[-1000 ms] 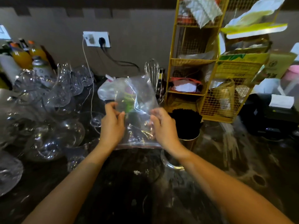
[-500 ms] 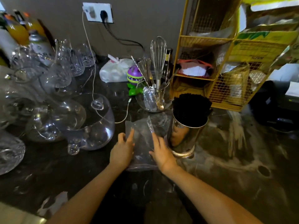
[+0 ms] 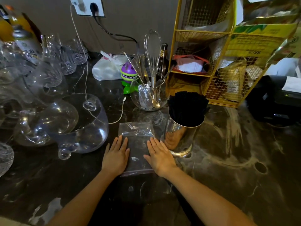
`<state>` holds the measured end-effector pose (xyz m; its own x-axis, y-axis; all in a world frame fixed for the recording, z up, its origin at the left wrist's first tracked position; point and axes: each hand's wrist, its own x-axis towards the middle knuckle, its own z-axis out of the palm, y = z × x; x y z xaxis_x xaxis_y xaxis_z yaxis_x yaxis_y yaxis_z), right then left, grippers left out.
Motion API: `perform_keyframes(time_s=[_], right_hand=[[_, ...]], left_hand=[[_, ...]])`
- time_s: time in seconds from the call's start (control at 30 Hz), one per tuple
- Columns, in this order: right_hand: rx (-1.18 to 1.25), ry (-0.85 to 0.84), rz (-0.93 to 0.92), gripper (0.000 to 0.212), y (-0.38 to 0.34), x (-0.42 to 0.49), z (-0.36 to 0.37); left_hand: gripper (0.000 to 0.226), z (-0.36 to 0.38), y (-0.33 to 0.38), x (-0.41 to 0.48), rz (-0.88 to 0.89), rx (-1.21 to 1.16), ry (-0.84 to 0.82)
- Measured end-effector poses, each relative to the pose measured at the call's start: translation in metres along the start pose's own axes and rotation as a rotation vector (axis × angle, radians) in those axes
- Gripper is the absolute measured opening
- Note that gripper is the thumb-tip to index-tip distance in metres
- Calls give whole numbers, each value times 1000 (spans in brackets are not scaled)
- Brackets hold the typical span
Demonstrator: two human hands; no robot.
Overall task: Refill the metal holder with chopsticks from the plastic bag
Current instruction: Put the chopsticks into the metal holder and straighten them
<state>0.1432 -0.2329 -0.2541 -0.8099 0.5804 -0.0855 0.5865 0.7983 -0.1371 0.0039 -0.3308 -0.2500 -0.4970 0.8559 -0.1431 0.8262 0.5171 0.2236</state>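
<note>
A clear plastic bag (image 3: 137, 141) lies flat on the dark marble counter (image 3: 228, 160), and it looks empty. My left hand (image 3: 116, 158) rests palm down on the bag's left side, fingers spread. Flat on its right side lies my right hand (image 3: 160, 156), close to the metal holder. The shiny metal holder (image 3: 180, 139) stands upright just right of the bag, packed with black chopsticks (image 3: 187, 108) whose ends stick up above its rim.
Several glass bowls and jugs (image 3: 65, 124) crowd the left. Behind the bag stand a glass bowl with a whisk and spoons (image 3: 150, 95), a purple toy (image 3: 127, 74) and a white bag (image 3: 109, 67). A yellow wire rack (image 3: 216, 62) stands at back right. A white cable (image 3: 119, 115) trails nearby.
The bag was held up in both hands, then brought down onto the counter. Both hands now press flat on it, fingers spread further than half a second ago.
</note>
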Motion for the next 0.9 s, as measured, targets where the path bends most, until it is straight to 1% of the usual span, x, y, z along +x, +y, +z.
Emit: perform_keyframes(time_s=[0.03, 0.07, 0.23, 0.3, 0.37, 0.43, 0.53, 0.63, 0.73, 0.8, 0.9], right_hand=[[25, -52, -30, 65, 2, -1, -1], [41, -87, -22, 62, 2, -1, -2], [35, -118, 11, 61, -1, -2, -8], [36, -129, 3, 60, 0, -3, -10], [109, -118, 8, 58, -2, -4, -20], [226, -65, 14, 55, -5, -5, -34], [417, 87, -16, 52, -8, -8, -66], [627, 226, -79, 48, -9, -19, -107], [777, 383, -104, 44, -4, -32, -142], [868, 455, -84, 40, 4, -42, -160], [886, 515, -39, 33, 21, -53, -179]], left_hand=[[50, 1, 0, 0, 0, -1, 1], [50, 1, -1, 0, 0, -1, 0], [50, 1, -1, 1, -11, -31, -2], [50, -2, -2, 3, -23, -81, -13], [50, -8, 0, 6, -40, -165, -50], [50, -15, 5, 9, -51, -268, -72], [50, -33, 20, 14, -19, -435, -5], [45, -63, 42, 16, 99, -577, 138], [37, -96, 67, 16, 246, -655, 279], [30, -112, 82, 14, 333, -737, 324], [24, -127, 103, 9, 432, -816, 347]])
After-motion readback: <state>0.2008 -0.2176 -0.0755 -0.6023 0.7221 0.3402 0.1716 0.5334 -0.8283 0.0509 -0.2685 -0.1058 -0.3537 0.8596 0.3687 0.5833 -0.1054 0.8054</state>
